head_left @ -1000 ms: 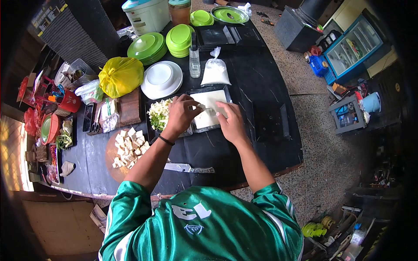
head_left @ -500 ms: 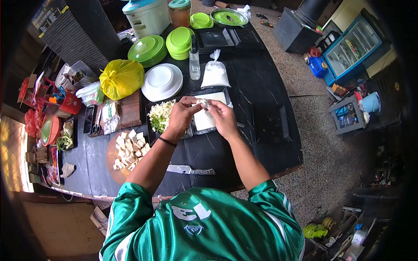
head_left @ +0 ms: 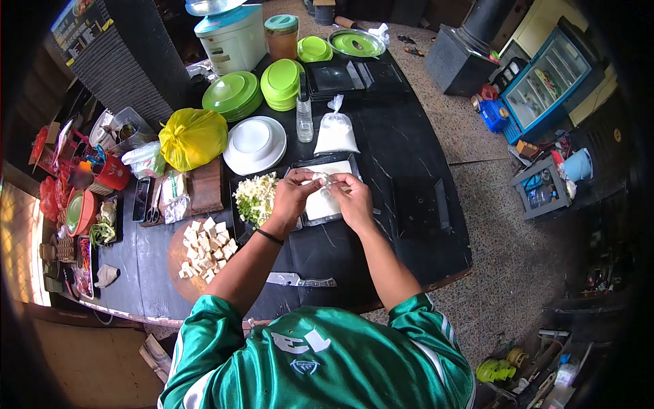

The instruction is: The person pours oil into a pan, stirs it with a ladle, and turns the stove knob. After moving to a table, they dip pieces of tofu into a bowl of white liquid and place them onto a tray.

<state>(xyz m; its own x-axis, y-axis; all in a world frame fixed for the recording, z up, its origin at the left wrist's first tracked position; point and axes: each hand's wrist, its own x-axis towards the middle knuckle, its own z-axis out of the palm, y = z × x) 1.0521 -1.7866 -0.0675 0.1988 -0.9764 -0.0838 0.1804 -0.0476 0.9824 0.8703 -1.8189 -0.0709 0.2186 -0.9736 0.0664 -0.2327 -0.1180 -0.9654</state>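
Observation:
A small whitish, soft-looking piece [head_left: 321,178] is pinched between the fingertips of both hands; its kind is too small to tell. My left hand [head_left: 294,194] grips it from the left, thumb and fingers together. From the right, my right hand [head_left: 355,203] closes on the same piece. Beneath them lies a black tray [head_left: 355,165] with a flat white layer [head_left: 323,206] in it, partly covered by the hands. Left of my left hand, chopped white and green vegetables [head_left: 255,198] fill another dark tray. Pale cubes [head_left: 208,247] are heaped on a round wooden board [head_left: 180,267]. A knife [head_left: 303,280] rests below my forearms.
Behind the trays stand a tied bag of white powder [head_left: 336,133], a clear bottle [head_left: 304,123], white plates [head_left: 272,146] and green plates [head_left: 231,95]. A yellow bag [head_left: 193,140] sits at left near scissors [head_left: 154,204]. The black table's edge [head_left: 466,255] curves at right.
The view has shifted slightly, so the table things appear a little lower. Both hands remain together over the tray, their fingers moved slightly around the small whitish piece.

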